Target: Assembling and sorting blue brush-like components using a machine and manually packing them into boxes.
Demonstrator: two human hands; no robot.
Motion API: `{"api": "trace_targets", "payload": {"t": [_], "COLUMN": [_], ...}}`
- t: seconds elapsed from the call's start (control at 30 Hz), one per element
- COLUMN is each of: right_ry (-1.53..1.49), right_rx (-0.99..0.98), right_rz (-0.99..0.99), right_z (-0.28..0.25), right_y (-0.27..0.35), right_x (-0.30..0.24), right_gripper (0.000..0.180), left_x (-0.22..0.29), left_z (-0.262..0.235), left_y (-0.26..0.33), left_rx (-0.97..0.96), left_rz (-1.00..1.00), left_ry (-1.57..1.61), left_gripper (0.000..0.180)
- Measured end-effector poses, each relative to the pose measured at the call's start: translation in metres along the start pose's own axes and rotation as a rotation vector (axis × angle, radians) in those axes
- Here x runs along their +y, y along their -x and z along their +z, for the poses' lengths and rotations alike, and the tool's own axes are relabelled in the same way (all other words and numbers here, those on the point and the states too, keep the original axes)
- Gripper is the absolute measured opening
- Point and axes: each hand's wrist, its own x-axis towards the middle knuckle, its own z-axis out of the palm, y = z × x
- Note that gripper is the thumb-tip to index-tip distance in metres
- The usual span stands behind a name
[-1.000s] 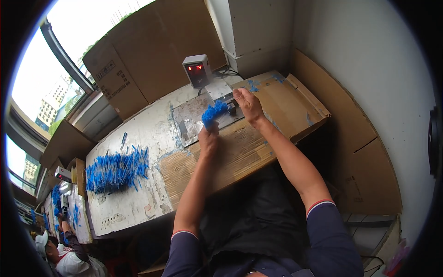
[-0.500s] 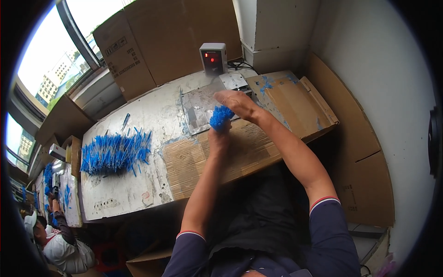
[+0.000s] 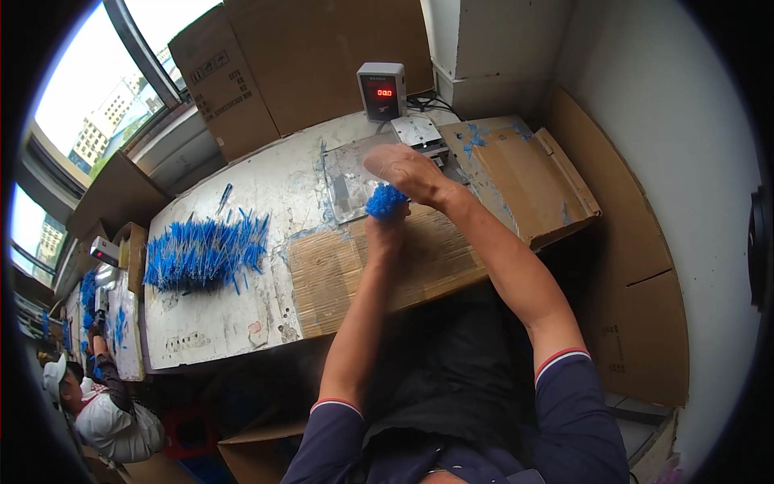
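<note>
My left hand (image 3: pixel 388 235) is closed round a bundle of thin blue plastic strands (image 3: pixel 386 201), whose massed tips face up above the fist. The lower part of the bundle is hidden by the hand. Over the tips, slightly to the far side, is my right hand (image 3: pixel 405 170), somewhat blurred, its fingers stretched flat toward the left with nothing visible in them. To the left, a wide pile of blue and whitish strands (image 3: pixel 205 252) lies on the worn white table (image 3: pixel 242 331).
Beyond my hands lie a metal plate (image 3: pixel 347 187) and a metal fixture (image 3: pixel 419 133). Behind them stands a box with a red digital display (image 3: pixel 382 91). Cardboard (image 3: pixel 330 278) covers the near edge; a carton (image 3: pixel 536 181) sits right. A co-worker (image 3: pixel 113 415) works far left.
The view has shifted slightly. The display's red digits have changed. My left hand still grips the bundle, and my right hand stays over its tips, its fingers a little farther left.
</note>
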Motion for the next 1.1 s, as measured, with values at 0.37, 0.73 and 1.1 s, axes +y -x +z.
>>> {"api": "trace_targets", "payload": {"t": [0.37,0.73,1.1], "right_ry": [-0.202,0.076,0.236], "right_rx": [0.146,0.122,0.522], "right_rz": [0.002,-0.030,-0.346], "right_z": [-0.008,0.024,0.068], "right_y": [-0.013,0.025,0.028], "right_x": [0.008,0.017,0.028], "right_gripper": [0.073,0.078,0.018], "left_x": [0.020,0.009,0.027], "left_z": [-0.009,0.013,0.000], "left_y": [0.006,0.005,0.016], "left_rx": [0.185,0.247,0.194], "left_rz": [-0.071,0.177,0.162], "left_ry": [0.179,0.041,-0.362], "left_gripper": [0.030,0.027,0.016]}}
